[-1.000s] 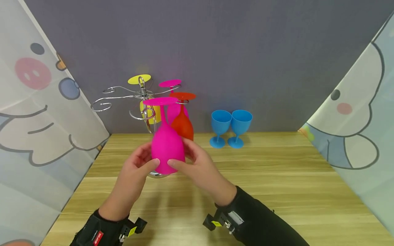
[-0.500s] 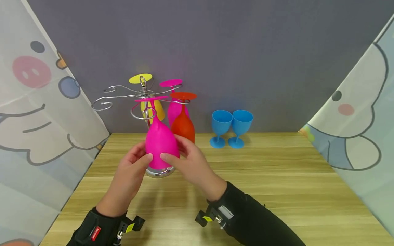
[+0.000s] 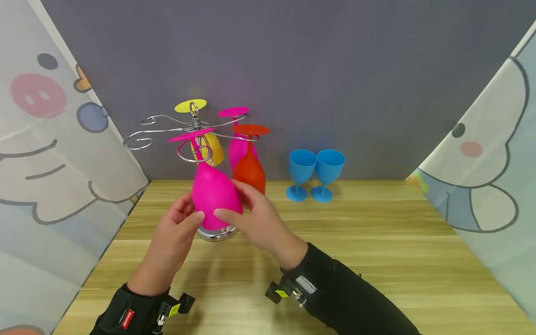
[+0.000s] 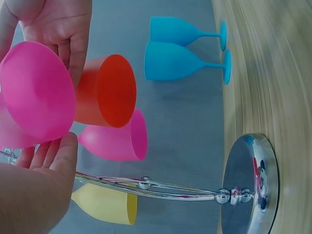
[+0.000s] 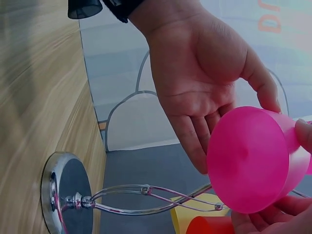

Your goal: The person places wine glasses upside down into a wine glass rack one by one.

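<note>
An upside-down pink plastic goblet (image 3: 215,197) is held between both hands, its foot tilted down to the left. My left hand (image 3: 173,235) grips the bowl's left side, with the thumb in front. The right hand (image 3: 259,221) holds its right side the same way. The stem overlaps the front wire hook (image 3: 194,158) of a chrome glass rack (image 3: 197,124), and the foot shows above that hook. In the left wrist view, the mouth of the pink goblet (image 4: 39,90) faces the camera; in the right wrist view, the pink goblet (image 5: 248,161) has fingers at both sides.
An orange goblet (image 3: 250,170), another pink goblet (image 3: 236,151) and a yellow goblet (image 3: 215,149) hang upside down on the rack. Its round chrome base (image 3: 215,236) stands on the wooden table (image 3: 356,260). Two blue goblets (image 3: 302,163) stand upright at the back, right of the rack.
Both hands have moved left with the pink goblet. Its foot has shifted left over the front hook and tilted, and the stem now overlaps the hook.
</note>
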A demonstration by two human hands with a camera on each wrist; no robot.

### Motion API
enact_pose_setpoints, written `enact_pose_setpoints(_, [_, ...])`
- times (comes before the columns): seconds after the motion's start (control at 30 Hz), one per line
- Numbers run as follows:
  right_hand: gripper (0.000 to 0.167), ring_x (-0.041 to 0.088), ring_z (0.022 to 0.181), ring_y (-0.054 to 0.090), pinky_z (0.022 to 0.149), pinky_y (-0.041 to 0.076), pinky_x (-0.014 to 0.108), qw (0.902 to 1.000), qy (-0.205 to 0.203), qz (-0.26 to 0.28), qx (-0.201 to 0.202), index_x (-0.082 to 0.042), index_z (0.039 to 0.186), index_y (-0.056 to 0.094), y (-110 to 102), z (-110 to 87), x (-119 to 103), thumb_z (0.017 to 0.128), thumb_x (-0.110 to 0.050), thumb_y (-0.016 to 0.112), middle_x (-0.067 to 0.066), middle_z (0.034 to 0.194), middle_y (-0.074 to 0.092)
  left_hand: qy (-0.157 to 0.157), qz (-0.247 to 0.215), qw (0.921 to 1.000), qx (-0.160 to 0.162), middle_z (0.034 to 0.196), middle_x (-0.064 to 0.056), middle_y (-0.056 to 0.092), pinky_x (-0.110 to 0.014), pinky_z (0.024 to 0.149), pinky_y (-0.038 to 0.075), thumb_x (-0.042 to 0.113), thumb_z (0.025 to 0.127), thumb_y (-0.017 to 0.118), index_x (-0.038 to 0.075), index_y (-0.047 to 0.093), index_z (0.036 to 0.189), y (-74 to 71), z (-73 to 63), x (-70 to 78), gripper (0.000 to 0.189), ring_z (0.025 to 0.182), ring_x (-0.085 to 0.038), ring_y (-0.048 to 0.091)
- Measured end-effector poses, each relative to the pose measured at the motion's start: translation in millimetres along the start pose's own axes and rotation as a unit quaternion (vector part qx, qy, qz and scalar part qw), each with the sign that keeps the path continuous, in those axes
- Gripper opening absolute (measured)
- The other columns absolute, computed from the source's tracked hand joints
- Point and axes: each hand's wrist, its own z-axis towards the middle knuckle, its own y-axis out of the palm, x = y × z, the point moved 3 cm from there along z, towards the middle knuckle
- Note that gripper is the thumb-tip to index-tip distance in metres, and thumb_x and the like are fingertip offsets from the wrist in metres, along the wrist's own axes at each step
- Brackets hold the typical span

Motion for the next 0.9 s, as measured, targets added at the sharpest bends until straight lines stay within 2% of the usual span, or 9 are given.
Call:
enact_pose_setpoints(0.27, [0.073, 0.02, 0.127, 0.054, 0.091, 0.059, 0.036, 0.9997, 0.001, -0.02, -0.016, -0.016, 0.155, 0.045, -1.2, -1.4, -2.6, 0.092, -0.032, 0.079, -0.004, 0.142, 0.056, 0.024, -0.014, 0.9994, -0.021, 0.138, -0.011, 0.057, -0.028, 0.1, 0.053, -0.006, 0.102, 0.053, 0.004, 0.047, 0.145, -3.5, -4.5, 0.8, 0.044, 0.119, -0.022, 0.059])
enact_pose_setpoints(0.47, [0.071, 0.021, 0.128, 0.054, 0.09, 0.059, 0.036, 0.9995, -0.011, -0.025, -0.018, -0.018, 0.154, 0.046, -4.2, -4.2, -1.4, 0.093, -0.029, 0.08, -0.003, 0.142, 0.055, 0.042, -0.016, 0.9985, -0.032, 0.14, -0.014, 0.058, -0.031, 0.1, 0.054, -0.01, 0.1, 0.054, 0.002, 0.047, 0.146, -1.2, -5.1, 2.5, 0.049, 0.122, -0.025, 0.059])
enact_pose_setpoints(0.63, [0.07, 0.021, 0.128, 0.054, 0.091, 0.059, 0.036, 0.9993, -0.015, -0.032, -0.011, -0.018, 0.153, 0.048, -7.5, -5.4, 0.8, 0.092, -0.03, 0.08, -0.004, 0.142, 0.056, 0.04, -0.009, 0.9987, -0.03, 0.14, -0.013, 0.058, -0.03, 0.1, 0.054, -0.011, 0.099, 0.055, 0.001, 0.046, 0.148, 1.2, -2.5, 3.0, 0.051, 0.124, -0.024, 0.059])
enact_pose_setpoints(0.9, [0.07, 0.02, 0.125, 0.055, 0.091, 0.058, 0.036, 0.9987, -0.027, -0.043, 0.012, -0.016, 0.153, 0.048, -11.1, -4.8, 3.6, 0.093, -0.032, 0.079, -0.003, 0.139, 0.057, 0.026, 0.027, 0.9992, -0.015, 0.139, -0.011, 0.058, -0.03, 0.1, 0.053, -0.005, 0.101, 0.057, -0.002, 0.045, 0.148, 3.7, 3.6, 0.7, 0.049, 0.124, -0.025, 0.058])
